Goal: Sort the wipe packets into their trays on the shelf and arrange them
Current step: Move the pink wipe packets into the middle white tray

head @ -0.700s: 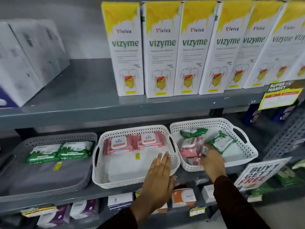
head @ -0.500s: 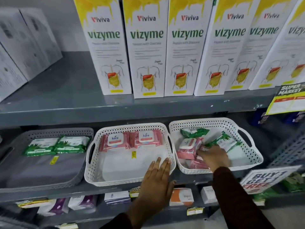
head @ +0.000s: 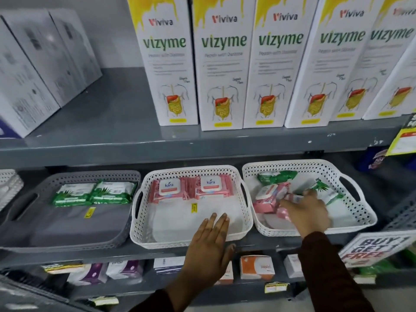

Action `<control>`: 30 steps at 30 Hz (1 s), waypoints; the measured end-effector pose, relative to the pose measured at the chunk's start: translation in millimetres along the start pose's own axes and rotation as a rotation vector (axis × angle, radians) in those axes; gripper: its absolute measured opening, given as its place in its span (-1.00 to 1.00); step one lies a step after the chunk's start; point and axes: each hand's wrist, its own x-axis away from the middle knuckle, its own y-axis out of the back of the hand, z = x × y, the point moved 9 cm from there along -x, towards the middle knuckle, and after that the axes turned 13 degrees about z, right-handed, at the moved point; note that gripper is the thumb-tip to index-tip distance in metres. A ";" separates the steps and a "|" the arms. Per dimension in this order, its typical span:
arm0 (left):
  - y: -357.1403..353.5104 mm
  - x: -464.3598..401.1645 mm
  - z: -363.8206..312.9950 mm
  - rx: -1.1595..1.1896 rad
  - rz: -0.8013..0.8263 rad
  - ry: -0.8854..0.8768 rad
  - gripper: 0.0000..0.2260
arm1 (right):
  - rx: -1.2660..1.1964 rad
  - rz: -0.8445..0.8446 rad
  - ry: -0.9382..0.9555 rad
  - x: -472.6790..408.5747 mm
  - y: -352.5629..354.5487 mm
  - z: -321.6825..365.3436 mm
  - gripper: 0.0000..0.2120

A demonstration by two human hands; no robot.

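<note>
Three trays stand side by side on the middle shelf. The grey tray (head: 67,242) on the left holds two green wipe packets (head: 93,193) at its back. The middle white tray (head: 244,212) holds two pink kara packets (head: 191,188) at its back. The right white tray (head: 360,212) holds a mixed heap of pink packets (head: 267,199) and green packets (head: 275,175). My left hand (head: 209,242) lies flat and open on the middle tray's front rim. My right hand (head: 308,210) reaches into the right tray among the packets, fingers curled over a pink packet; whether it grips it is hidden.
Tall white and yellow Vizyme boxes (head: 221,64) line the upper shelf, with white cartons (head: 33,70) to their left. Small boxes (head: 256,266) sit on the shelf below. A "Buy 1 Get 1 Free" sign (head: 373,248) hangs at the right edge.
My right hand has moved deeper into the right tray, onto the packet heap. My left hand stays on the middle tray's front rim. The camera has come closer to the shelf.
</note>
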 end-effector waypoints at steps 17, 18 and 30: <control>0.3 44.4 69.0 0.041 0.053 0.150 -0.38 | 0.329 0.601 0.847 73.3 -145.6 164.9 -0.22; -0.3 45.4 69.4 0.034 0.064 0.156 -0.37 | 0.389 0.592 0.858 70.5 -156.2 165.6 -0.27; 1.5 19.3 37.6 -0.023 0.109 0.131 -0.25 | 0.128 -0.028 0.357 24.3 -52.0 94.8 -0.73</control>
